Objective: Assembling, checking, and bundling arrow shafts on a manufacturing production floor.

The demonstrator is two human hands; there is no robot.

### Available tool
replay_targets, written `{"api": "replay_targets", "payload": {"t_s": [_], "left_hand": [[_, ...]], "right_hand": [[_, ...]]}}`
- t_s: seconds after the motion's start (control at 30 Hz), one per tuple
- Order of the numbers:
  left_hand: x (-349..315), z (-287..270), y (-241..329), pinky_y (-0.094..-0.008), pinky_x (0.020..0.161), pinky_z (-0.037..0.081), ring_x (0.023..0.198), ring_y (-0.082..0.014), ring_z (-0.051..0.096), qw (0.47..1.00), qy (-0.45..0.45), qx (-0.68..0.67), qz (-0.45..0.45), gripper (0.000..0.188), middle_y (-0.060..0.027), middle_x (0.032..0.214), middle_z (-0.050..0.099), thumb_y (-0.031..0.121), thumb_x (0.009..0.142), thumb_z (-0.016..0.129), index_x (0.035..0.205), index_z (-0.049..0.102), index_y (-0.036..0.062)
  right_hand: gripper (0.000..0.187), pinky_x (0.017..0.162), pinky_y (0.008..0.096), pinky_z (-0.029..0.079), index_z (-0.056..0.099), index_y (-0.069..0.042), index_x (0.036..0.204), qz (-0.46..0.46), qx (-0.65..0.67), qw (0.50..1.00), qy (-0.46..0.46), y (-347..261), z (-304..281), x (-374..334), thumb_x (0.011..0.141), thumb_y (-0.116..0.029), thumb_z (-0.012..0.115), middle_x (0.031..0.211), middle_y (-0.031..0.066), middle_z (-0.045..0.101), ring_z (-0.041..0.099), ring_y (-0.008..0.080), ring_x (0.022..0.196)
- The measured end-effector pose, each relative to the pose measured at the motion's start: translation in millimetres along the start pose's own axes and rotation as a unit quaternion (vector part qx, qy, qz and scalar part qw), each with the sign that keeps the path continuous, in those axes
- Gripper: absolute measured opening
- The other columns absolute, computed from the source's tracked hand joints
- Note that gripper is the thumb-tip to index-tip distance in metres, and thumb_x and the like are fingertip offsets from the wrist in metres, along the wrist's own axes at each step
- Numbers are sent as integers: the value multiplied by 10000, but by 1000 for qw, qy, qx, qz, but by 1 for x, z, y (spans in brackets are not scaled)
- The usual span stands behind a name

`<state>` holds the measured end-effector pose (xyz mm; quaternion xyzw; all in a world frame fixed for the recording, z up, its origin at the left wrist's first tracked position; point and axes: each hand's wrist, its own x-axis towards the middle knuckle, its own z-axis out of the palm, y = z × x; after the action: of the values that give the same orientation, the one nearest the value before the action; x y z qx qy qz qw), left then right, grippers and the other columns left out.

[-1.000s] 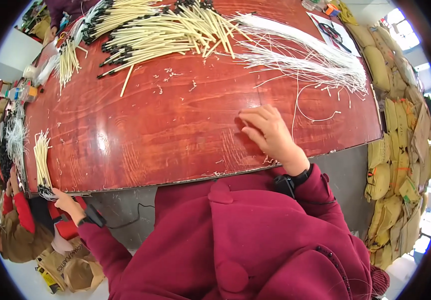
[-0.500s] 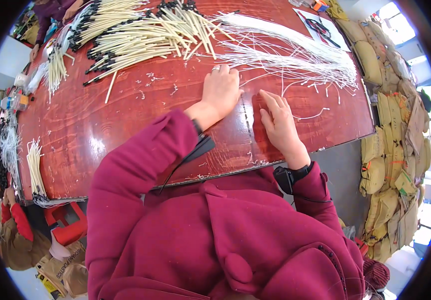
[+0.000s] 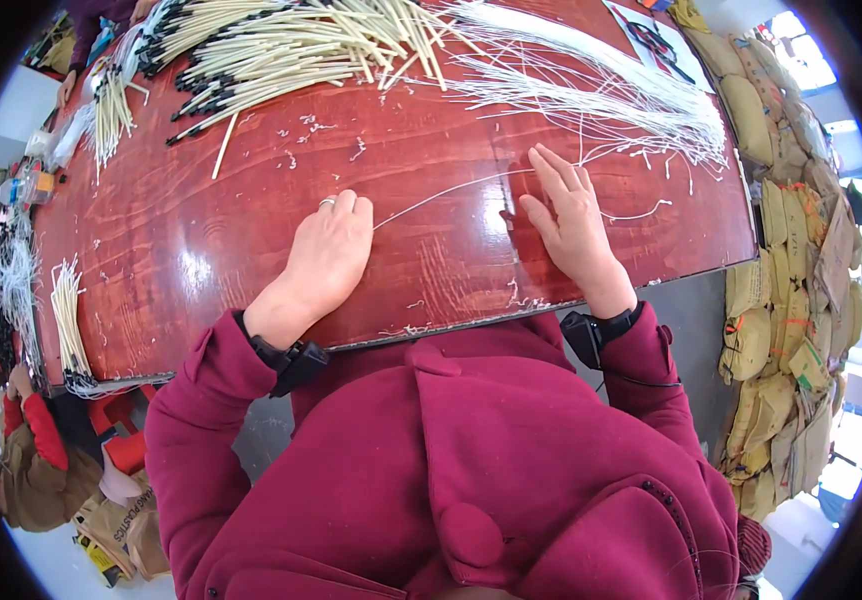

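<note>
Head-worn fisheye view, looking steeply down from above, facing across the red table [image 3: 441,250]

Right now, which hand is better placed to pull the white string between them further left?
Probably the left hand: the string runs to its curled fingers. The right hand is open, and whether it touches the string is unclear.

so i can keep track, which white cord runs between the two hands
The single white cord curving across the table from the left hand to the right hand; most others lie bunched in the pile farther back, right.
</note>
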<state>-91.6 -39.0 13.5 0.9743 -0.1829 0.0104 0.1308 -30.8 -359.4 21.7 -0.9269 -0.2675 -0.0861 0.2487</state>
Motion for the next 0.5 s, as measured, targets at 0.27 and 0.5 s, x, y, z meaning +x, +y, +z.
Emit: {"api": "replay_targets", "payload": {"t_s": [0.27,0.5], "left_hand": [[-27,-8,-21,-477,743,510,882,-389,620,996,34,-71,-36,98,-189,931,599,35,911,606,959,526,5],[-15,-9,-38,-495,694,495,795,-413,652,958,51,-239,-148,126,-197,848,673,69,917,643,980,554,6]], "right_hand": [[712,1163,468,328,438,60,1493,-21,-73,987,-138,-13,15,11,988,-411,610,1584,188,396,394,381,1398],[955,1183,505,286,429,73,1494,-116,-25,986,-114,3,14,-7,950,-712,426,1598,175,377,387,402,1388]]}}
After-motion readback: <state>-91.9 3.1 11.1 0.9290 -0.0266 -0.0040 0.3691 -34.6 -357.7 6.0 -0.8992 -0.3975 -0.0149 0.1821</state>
